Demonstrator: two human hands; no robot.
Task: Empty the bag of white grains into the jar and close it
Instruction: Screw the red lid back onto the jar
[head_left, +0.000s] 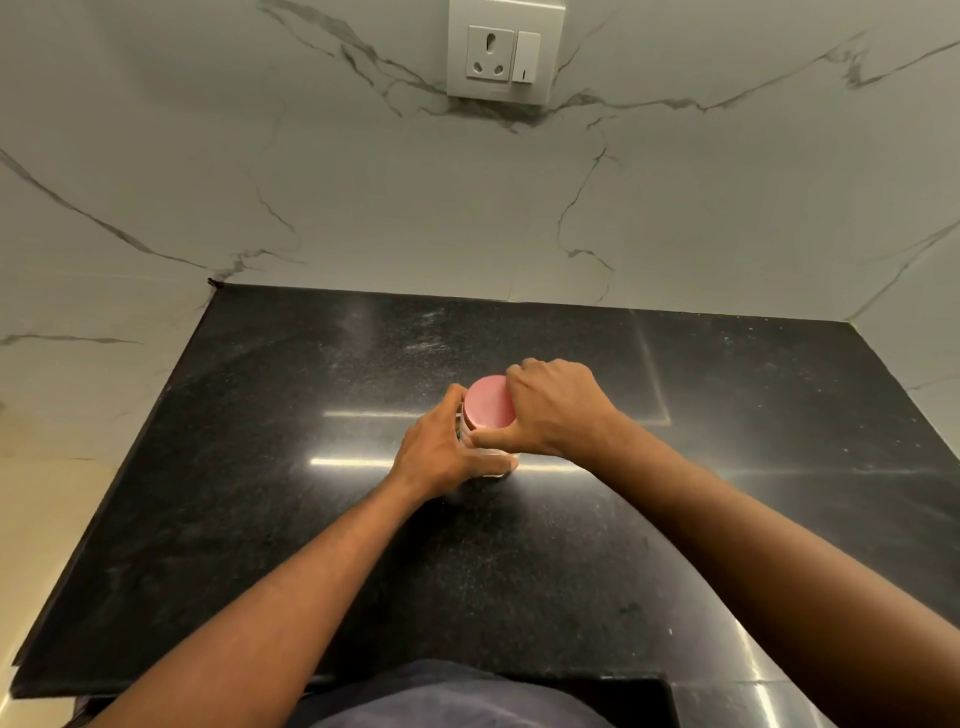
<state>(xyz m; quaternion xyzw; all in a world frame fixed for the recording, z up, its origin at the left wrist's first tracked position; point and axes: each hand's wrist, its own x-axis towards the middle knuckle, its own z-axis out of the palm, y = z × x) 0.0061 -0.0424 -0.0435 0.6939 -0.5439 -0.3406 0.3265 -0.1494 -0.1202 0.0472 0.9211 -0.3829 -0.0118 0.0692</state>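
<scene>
A clear jar (497, 466) stands upright in the middle of the black counter (260, 467). A pink round lid (487, 401) sits on top of it. My left hand (441, 449) wraps the jar's body from the left. My right hand (553, 408) grips the lid's rim from the right, thumb at the front and fingers over the far edge. Most of the jar's body is hidden behind my hands, so its contents cannot be seen. No bag of grains is in view.
The marble-patterned wall (363, 208) rises behind the counter, with a white socket and switch plate (505, 49) high up. The counter's left edge drops to a beige floor (41, 519). A step in the counter's front edge lies at the lower right.
</scene>
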